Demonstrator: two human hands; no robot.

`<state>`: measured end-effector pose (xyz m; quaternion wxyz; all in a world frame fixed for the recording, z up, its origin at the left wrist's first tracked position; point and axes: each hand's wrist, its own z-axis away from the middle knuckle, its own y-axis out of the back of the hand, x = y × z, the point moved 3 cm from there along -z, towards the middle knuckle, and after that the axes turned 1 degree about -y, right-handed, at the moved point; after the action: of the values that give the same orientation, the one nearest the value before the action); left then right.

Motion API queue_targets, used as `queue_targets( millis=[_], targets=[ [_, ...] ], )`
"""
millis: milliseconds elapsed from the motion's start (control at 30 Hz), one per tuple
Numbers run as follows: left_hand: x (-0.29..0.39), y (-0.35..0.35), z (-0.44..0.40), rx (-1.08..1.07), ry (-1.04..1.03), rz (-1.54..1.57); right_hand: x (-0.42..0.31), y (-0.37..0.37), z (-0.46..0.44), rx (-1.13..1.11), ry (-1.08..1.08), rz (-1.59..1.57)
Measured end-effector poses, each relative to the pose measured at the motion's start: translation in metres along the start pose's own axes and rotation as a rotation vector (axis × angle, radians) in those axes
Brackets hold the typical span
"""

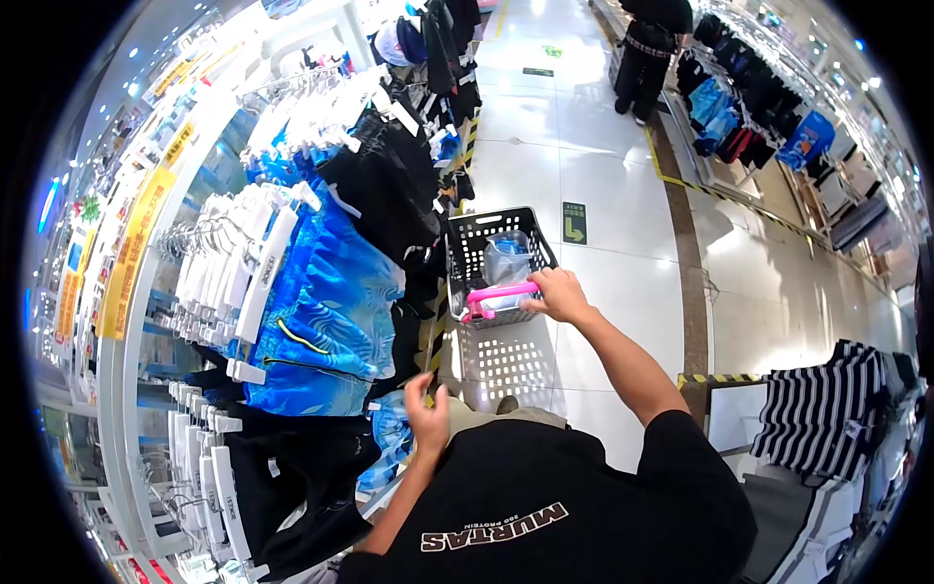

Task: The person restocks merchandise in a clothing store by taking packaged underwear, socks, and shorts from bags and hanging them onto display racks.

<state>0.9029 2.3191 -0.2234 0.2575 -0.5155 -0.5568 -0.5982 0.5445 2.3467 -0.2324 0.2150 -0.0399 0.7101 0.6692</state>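
Note:
My right hand [558, 294] is wrapped round the pink handle [502, 291] of a black plastic shopping basket [468, 228]. The basket stands on the floor in front of me. Inside it lies a translucent plastic-wrapped item [506, 259] with some blue on it; its kind is unclear. My left hand [426, 414] is raised beside the clothes rack, fingers apart and a little bent, holding nothing. Closest to that hand are blue patterned swim shorts [326, 302] on white hangers [229, 243]. Below them hang black shorts [292, 467].
More black garments [379, 170] hang along the left rack. A tiled aisle [613, 234] with a green arrow sign [574, 223] runs ahead. Another person [650, 54] in dark clothes stands at the far right. Striped clothing [817, 409] hangs at the lower right, behind yellow-black floor tape [718, 379].

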Motion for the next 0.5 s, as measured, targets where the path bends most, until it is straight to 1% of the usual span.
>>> queue_targets(
  millis=[33,67,133,167,200,233,267,300,333,400,433,500],
  targets=[
    [0.013,-0.017,-0.019,-0.077,-0.145,-0.116,0.006,-0.009,-0.005,-0.061,-0.092,0.024],
    [0.027,-0.034,-0.038,-0.152,-0.291,-0.234,0.005,-0.011,-0.01,-0.085,-0.117,0.035],
    [0.054,-0.073,-0.073,-0.263,-0.439,-0.268,-0.002,-0.012,-0.014,-0.14,-0.174,0.056],
    [0.062,-0.092,-0.088,-0.291,-0.501,-0.32,-0.001,-0.022,-0.014,-0.032,-0.135,0.095],
    [0.067,-0.11,-0.102,-0.316,-0.562,-0.37,-0.003,-0.027,-0.01,0.059,-0.132,0.065],
    [0.064,-0.126,-0.115,-0.36,-0.624,-0.458,-0.005,-0.031,-0.006,0.094,-0.131,0.055],
    [0.055,-0.143,-0.128,-0.399,-0.686,-0.547,-0.006,-0.033,-0.006,0.13,-0.125,0.047],
    [0.036,-0.16,-0.142,-0.462,-0.724,-0.617,-0.008,-0.033,-0.006,0.231,-0.075,0.032],
    [0.027,-0.17,-0.155,-0.603,-0.676,-0.705,-0.01,-0.032,-0.008,0.204,-0.098,0.03],
    [0.017,-0.188,-0.177,-0.852,-0.319,-0.86,-0.012,-0.031,-0.012,0.181,-0.116,0.02],
    [0.013,-0.192,-0.183,-0.822,-0.391,-0.908,-0.011,-0.03,-0.016,0.197,-0.112,0.012],
    [0.015,-0.193,-0.191,-0.813,-0.353,-0.931,-0.01,-0.032,-0.02,0.222,-0.114,-0.008]
  ],
)
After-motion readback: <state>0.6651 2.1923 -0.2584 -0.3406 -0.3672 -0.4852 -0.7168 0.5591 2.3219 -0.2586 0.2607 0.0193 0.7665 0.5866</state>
